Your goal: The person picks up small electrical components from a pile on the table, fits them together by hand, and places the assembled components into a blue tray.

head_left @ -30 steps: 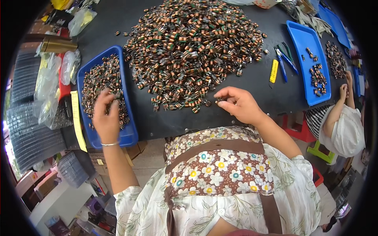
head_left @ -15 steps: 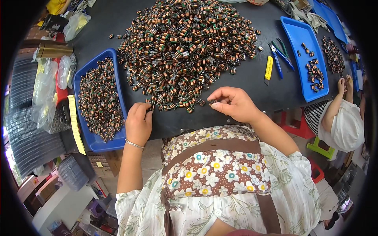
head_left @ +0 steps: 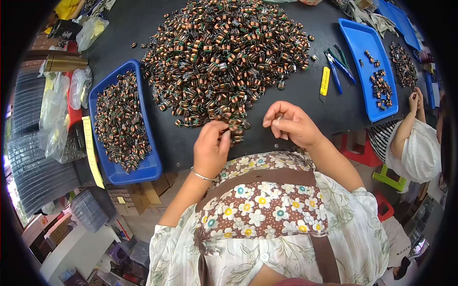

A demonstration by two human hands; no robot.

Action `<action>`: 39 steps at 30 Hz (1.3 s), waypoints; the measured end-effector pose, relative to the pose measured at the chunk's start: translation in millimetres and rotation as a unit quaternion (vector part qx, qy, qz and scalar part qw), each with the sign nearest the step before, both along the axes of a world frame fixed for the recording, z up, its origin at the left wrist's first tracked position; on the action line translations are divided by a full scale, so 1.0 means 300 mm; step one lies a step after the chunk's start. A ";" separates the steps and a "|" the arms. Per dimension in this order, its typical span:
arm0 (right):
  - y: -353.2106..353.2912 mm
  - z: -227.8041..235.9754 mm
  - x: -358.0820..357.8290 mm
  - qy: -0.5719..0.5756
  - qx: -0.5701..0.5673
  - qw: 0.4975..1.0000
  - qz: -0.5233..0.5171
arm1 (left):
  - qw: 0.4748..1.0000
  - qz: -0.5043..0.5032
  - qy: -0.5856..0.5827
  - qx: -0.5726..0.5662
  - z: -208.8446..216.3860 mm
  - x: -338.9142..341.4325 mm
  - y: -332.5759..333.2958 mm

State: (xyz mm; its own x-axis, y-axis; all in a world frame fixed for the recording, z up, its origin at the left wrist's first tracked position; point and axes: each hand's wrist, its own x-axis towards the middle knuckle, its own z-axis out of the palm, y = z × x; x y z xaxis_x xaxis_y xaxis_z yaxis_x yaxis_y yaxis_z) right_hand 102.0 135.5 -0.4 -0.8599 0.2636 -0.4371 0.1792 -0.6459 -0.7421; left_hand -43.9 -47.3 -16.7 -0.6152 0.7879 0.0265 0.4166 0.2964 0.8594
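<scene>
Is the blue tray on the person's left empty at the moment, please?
No, the blue tray holds many small copper-wound coils.

workshop | heap of small wound coils [head_left: 224,57] | blue sorting trays [head_left: 148,167] | cutters [head_left: 334,71]

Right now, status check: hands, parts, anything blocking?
Left hand pinching small copper-wound coils at the pile's near edge. Right hand curled just off the table, grip contents hidden. Dark tabletop between the hands bare.
</scene>
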 end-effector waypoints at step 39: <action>-0.020 -0.009 0.141 -0.105 0.364 0.925 0.018 | 0.824 -0.041 -0.564 -0.039 0.044 0.143 0.135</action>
